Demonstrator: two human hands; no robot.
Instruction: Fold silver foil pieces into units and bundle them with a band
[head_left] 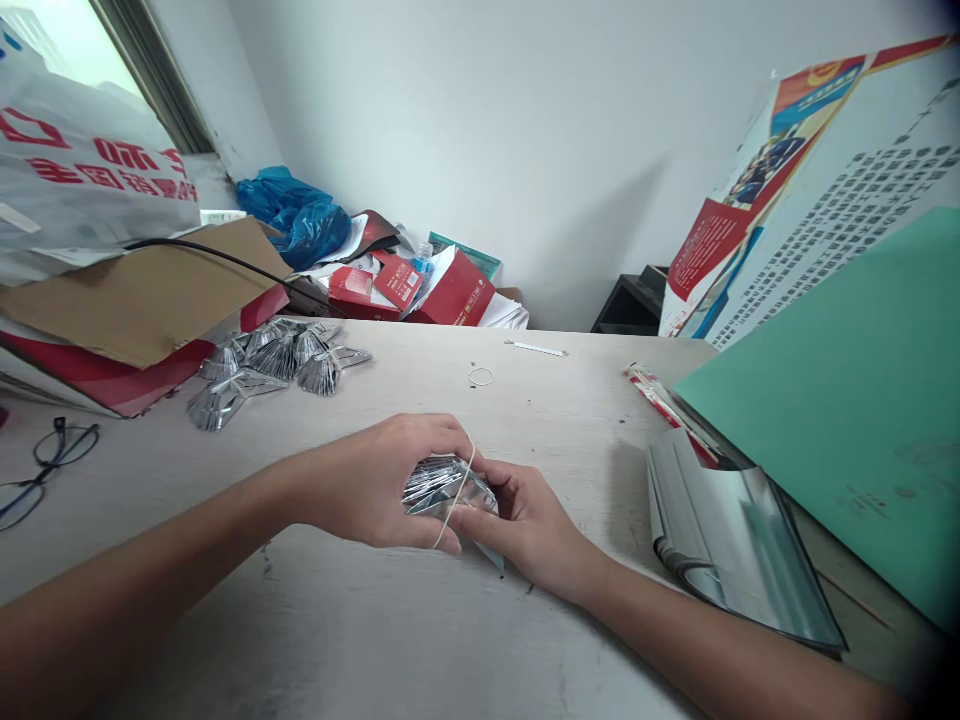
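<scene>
A bundle of shiny silver foil sheets or bags (439, 482) is squeezed between my two hands above the middle of the table. My left hand (390, 480) curls round its left side, thumb below and fingers above. Stretched over that hand's fingers and thumb, a pale rubber band (454, 497) crosses the bundle. My right hand (529, 520) pinches the bundle's right end, its fingertips close to the band. Several similar silver bundles (277, 350), fanned out at their ends, lie at the back left. Another loose rubber band (481, 376) rests beyond my hands.
On the right lies a thick stack of silver sheets (735, 540) beside a green board (840, 410). Eyeglasses (56, 460) and a cardboard box (150, 290) are at the left. Red boxes (454, 290) and a blue plastic bag (292, 215) sit behind the table's far edge.
</scene>
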